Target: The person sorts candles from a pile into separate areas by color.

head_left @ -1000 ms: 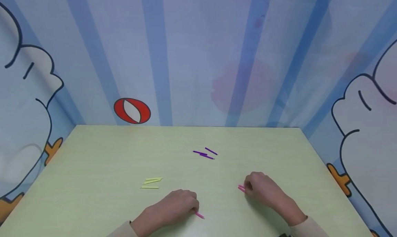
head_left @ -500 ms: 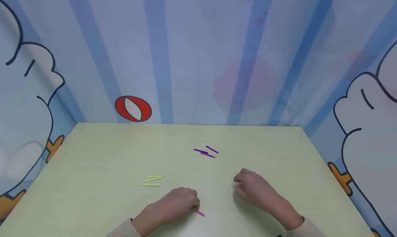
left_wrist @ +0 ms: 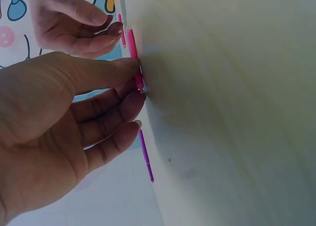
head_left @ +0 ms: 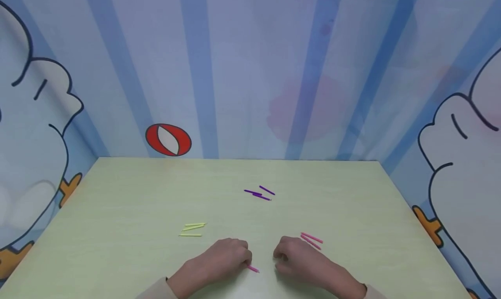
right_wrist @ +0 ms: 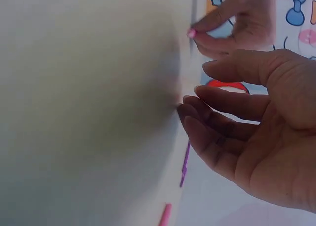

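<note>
My left hand [head_left: 228,256] pinches a thin pink stick [left_wrist: 133,45] with a small pale tip between thumb and fingers, low over the tabletop. In the head view, only the end of that stick shows past the fingertips. To its right, my right hand [head_left: 299,259] hovers at the table with its fingers loosely bent. The right wrist view shows a gap between its thumb and fingers [right_wrist: 232,100], and nothing is held there. Two more pink sticks [head_left: 312,237] lie side by side just behind the right hand.
Three yellow sticks [head_left: 191,235] lie on the pale table [head_left: 137,194] beyond the left hand. Farther back, a loose group of three purple sticks [head_left: 267,190] rests near the middle. A printed blue striped backdrop [head_left: 250,73] encloses the back and sides.
My right hand has left the two pink sticks, which now show uncovered, and has come left and nearer, beside my left hand. The left hand keeps its pinch and barely moves.
</note>
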Motion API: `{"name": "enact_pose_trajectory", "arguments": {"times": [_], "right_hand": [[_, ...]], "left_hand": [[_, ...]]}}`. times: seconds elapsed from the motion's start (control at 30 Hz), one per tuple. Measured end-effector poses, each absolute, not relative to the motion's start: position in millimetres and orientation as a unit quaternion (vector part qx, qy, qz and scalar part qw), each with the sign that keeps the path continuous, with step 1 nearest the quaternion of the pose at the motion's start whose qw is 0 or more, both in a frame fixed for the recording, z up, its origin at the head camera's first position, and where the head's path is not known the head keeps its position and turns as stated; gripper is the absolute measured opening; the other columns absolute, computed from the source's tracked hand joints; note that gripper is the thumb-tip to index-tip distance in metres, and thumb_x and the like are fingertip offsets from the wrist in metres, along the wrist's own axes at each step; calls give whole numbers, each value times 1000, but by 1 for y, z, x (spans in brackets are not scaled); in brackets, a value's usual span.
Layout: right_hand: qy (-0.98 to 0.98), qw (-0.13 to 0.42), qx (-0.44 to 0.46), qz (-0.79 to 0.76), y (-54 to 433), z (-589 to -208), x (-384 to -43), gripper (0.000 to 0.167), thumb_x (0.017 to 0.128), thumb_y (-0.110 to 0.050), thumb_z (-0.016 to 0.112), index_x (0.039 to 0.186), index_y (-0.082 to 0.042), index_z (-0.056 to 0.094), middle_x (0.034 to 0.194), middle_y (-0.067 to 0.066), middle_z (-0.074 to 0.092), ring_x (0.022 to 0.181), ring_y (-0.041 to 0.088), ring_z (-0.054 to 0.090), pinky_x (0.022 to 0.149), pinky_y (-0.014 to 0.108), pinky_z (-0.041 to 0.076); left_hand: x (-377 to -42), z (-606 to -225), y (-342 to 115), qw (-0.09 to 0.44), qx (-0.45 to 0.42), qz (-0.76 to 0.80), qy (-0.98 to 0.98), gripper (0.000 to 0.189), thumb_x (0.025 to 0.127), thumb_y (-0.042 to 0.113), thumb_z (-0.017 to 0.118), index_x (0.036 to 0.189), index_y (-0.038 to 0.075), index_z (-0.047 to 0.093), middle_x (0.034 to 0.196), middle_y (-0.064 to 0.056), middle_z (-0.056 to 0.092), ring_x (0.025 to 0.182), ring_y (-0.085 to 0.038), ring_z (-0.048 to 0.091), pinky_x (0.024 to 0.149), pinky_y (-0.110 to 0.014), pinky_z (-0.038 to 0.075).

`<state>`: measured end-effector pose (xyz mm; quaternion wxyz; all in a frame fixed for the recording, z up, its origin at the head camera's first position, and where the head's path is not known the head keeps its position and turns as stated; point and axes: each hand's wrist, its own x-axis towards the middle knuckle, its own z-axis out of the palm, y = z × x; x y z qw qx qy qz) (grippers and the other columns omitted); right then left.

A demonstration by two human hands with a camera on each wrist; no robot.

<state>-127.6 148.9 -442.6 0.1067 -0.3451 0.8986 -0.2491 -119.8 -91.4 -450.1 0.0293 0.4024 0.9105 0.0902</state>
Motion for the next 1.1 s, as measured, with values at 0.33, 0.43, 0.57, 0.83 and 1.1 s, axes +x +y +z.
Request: {"name": "enact_pose_trajectory", "arguments": {"times": [0.33,0.43,0.57,0.83,1.1], "right_hand": [[886,141,-351,-267,140,-441,-109,12,84,-7,66,90,-15,73,85,-13,55,77,0,49,70,20,44],[887,144,-347,-267,138,-441,-107,15,84,-6,65,88,-18,72,84,-15,52,77,0,49,70,19,44],[882,144,-356,-275,133,-443,-106,19,84,-2,64,83,-20,71,80,-17,50,75,-1,48,68,18,44],[880,151,-357,-275,122,-445,-106,12,85,-2,67,87,-11,74,77,-16,53,73,-1,48,70,18,45],[896,124,-321,-282,118,-446,-106,10,84,-5,68,83,-15,64,72,-15,48,69,1,46,66,19,43]], "left_hand": [[-119,-451,-89,31,392,93,915,9,87,8,71,84,17,74,75,10,57,67,-2,50,66,-18,46],[-119,-452,-89,31,389,93,916,9,87,9,71,84,17,74,75,9,56,67,-2,51,66,-19,46],[-120,-453,-88,31,385,91,918,9,88,9,71,84,16,74,75,9,56,66,-3,49,65,-19,45],[-118,-452,-88,26,381,99,919,12,88,7,70,80,16,69,71,9,48,62,-4,41,60,-18,40],[-118,-453,-87,-1,392,109,914,17,87,6,69,75,17,65,67,10,43,59,-4,35,55,-17,34]]}}
